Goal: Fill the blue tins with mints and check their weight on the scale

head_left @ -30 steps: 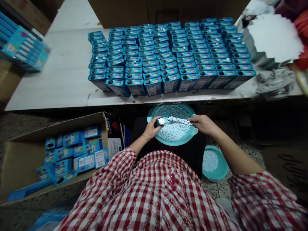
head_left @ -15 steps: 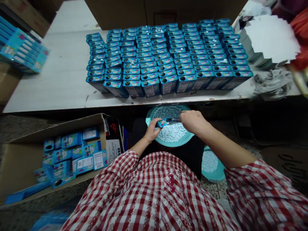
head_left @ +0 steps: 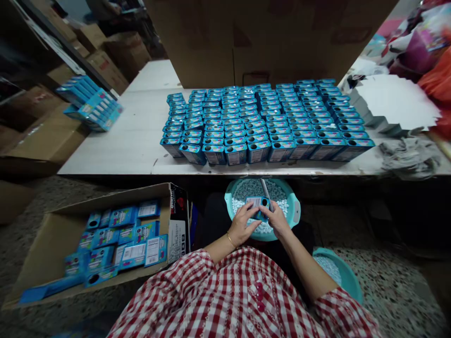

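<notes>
My left hand (head_left: pixel 243 223) and my right hand (head_left: pixel 277 220) are both closed on one small blue box (head_left: pixel 259 206), held over a teal basin (head_left: pixel 295 211) full of small white candies on my lap. A thin grey stick-like piece (head_left: pixel 265 188) rises from the box near my right fingers. On the white table (head_left: pixel 134 141) ahead, several rows of the same blue boxes (head_left: pixel 260 122) stand upright with round holes on top.
An open cardboard carton (head_left: pixel 59 230) with loose blue boxes lies on the floor at my left. A second teal basin (head_left: pixel 343 274) of candies sits at my right. Stacked blue packs (head_left: pixel 93 103) rest at the table's far left; white cards (head_left: pixel 394 101) and grey rags (head_left: pixel 408 155) at its right.
My head has tilted up, so the table shows lower in view. My right hand came in from the right and now holds the blue box together with my left hand, closer to my body.
</notes>
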The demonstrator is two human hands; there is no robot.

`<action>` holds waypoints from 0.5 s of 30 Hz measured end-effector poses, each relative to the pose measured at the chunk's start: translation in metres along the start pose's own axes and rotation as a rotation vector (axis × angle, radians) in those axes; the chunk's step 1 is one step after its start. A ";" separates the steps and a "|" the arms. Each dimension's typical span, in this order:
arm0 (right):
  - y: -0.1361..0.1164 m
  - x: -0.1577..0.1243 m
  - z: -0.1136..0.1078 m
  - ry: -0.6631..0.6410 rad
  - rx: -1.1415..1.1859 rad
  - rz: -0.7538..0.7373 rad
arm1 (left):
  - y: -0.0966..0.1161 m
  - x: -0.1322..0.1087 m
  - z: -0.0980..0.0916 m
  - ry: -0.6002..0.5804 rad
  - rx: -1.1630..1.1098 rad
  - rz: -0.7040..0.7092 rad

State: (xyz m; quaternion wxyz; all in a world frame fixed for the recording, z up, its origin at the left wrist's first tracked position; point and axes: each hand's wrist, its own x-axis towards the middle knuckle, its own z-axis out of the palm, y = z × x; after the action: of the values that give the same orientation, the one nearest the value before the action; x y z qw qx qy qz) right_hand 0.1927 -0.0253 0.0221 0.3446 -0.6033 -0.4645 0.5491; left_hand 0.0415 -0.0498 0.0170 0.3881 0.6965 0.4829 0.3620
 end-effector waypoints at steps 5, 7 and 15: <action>-0.010 0.001 -0.019 -0.126 -0.221 -0.113 | -0.010 0.017 -0.016 -0.053 -0.066 -0.159; -0.015 0.002 -0.017 -0.191 -0.277 -0.141 | -0.017 0.024 -0.021 -0.206 -0.186 -0.268; 0.018 0.038 -0.045 -0.115 -0.656 -0.103 | -0.039 0.016 -0.053 -0.018 -0.401 -0.426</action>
State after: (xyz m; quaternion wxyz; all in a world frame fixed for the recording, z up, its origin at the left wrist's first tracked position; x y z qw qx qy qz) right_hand 0.2386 0.0085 -0.0001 0.1328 -0.6258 -0.6650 0.3854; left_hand -0.0158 -0.0151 0.0079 0.5896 0.4917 0.5337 0.3546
